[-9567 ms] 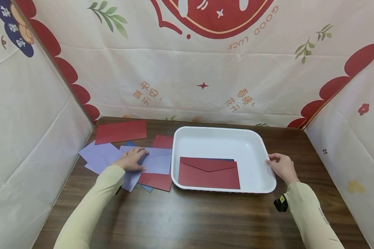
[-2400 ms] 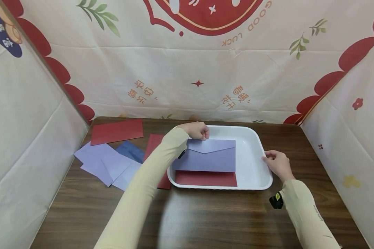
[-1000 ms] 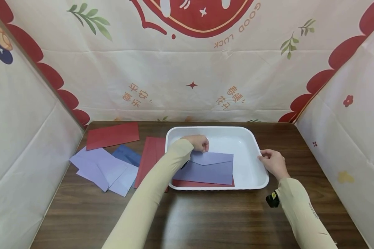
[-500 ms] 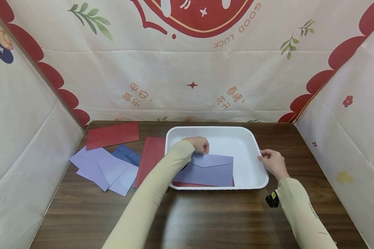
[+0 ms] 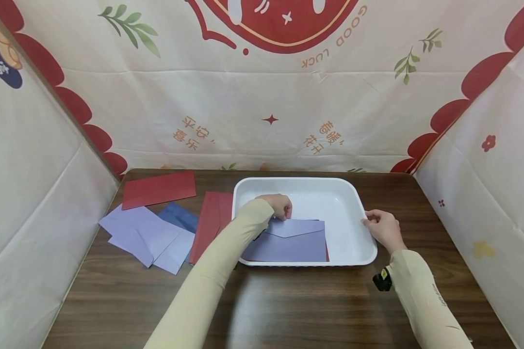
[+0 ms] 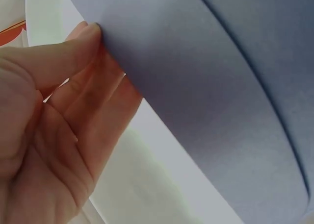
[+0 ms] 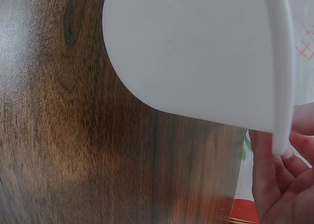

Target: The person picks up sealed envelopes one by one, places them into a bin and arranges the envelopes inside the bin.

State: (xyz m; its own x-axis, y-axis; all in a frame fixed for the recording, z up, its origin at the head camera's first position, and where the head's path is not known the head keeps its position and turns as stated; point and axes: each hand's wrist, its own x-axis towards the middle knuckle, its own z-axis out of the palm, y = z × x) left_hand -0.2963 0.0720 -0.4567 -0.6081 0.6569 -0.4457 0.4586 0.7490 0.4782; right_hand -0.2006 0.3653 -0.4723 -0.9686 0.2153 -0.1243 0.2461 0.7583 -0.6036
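My left hand (image 5: pixel 280 205) pinches the far edge of a purple envelope (image 5: pixel 292 245) inside the white tray (image 5: pixel 348 223). In the left wrist view, thumb and fingers sit on either side of the envelope's (image 6: pixel 196 96) flap edge. The purple envelope lies over a red envelope (image 5: pixel 327 253), of which only a thin strip shows at the right. My right hand (image 5: pixel 383 230) grips the tray's right rim between thumb and fingers. From the right wrist view, the tray's rim (image 7: pixel 282 67) passes between the thumb and fingers of that hand (image 7: pixel 284 180).
Left of the tray are several loose envelopes: purple ones (image 5: pixel 139 232), a blue one (image 5: pixel 179 216), a red one (image 5: pixel 159 189) at the back, and another red (image 5: pixel 209 220) partly under the left sleeve. Printed cloth walls surround the brown table (image 5: pixel 297 305) on three sides.
A purple envelope was taken from the left pile into the tray. Over the last second my left hand lowered it toward the tray's near side, covering most of the red one. The right hand keeps its grip.
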